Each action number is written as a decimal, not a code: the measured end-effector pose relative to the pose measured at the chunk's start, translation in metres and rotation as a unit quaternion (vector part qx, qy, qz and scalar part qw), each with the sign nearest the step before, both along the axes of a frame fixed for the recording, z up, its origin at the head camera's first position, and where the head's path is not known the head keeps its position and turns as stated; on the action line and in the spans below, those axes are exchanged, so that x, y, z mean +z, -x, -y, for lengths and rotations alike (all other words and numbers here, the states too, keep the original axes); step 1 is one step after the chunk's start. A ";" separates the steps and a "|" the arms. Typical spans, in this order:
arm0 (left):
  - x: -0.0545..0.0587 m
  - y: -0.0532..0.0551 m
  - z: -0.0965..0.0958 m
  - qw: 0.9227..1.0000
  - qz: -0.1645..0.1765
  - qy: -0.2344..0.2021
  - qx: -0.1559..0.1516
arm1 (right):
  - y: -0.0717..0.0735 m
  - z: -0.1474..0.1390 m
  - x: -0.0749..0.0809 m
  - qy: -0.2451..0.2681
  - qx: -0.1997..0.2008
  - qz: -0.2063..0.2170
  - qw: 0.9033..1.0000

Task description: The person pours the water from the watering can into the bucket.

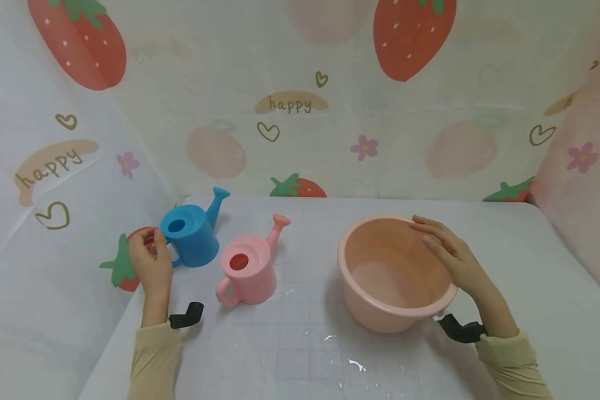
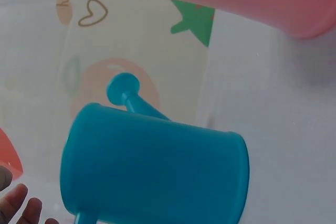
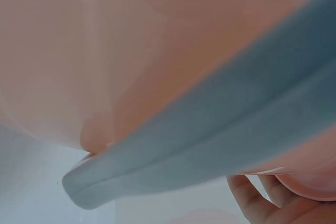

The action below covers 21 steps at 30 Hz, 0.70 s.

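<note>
My left hand (image 1: 150, 258) is beside the handle of a blue watering can (image 1: 195, 241), its fingers loosely bent. In the left wrist view the fingertips (image 2: 14, 203) are spread at the lower left corner, apart from the can (image 2: 157, 163). To the can's right stands a pink watering can (image 1: 252, 278), spout pointing away. My right hand (image 1: 452, 253) is at the far right rim of a pink basin (image 1: 350, 278), its fingers fairly straight and overlapping the rim. In the right wrist view the fingers (image 3: 249, 198) show low right, partly hidden behind the basin (image 3: 63, 56).
Water droplets (image 1: 357, 365) lie on the white table (image 1: 300, 333) in front of the basin. A curtain with printed strawberries (image 1: 415, 39) hangs behind and along both sides. A blurred grey-blue band (image 3: 210, 129) crosses the right wrist view close up.
</note>
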<state>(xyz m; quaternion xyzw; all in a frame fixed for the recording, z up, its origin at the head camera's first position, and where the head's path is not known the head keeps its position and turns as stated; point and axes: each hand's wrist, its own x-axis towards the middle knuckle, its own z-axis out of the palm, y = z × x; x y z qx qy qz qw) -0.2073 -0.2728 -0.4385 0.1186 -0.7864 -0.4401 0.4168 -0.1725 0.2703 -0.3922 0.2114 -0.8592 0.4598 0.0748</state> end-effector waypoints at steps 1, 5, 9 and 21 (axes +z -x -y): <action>0.002 0.000 -0.001 1.000 -0.001 0.002 -0.001 | 0.000 0.000 0.000 0.002 0.000 0.000 1.000; 0.006 -0.002 -0.006 1.000 0.000 0.004 -0.001 | 0.000 -0.001 0.000 0.008 0.003 0.001 1.000; 0.007 -0.005 -0.009 1.000 -0.004 0.002 -0.001 | 0.000 0.000 -0.001 0.009 0.006 0.001 1.000; 0.018 -0.015 -0.022 0.997 -0.062 0.028 -0.049 | 0.000 0.000 -0.001 0.009 0.001 -0.005 1.000</action>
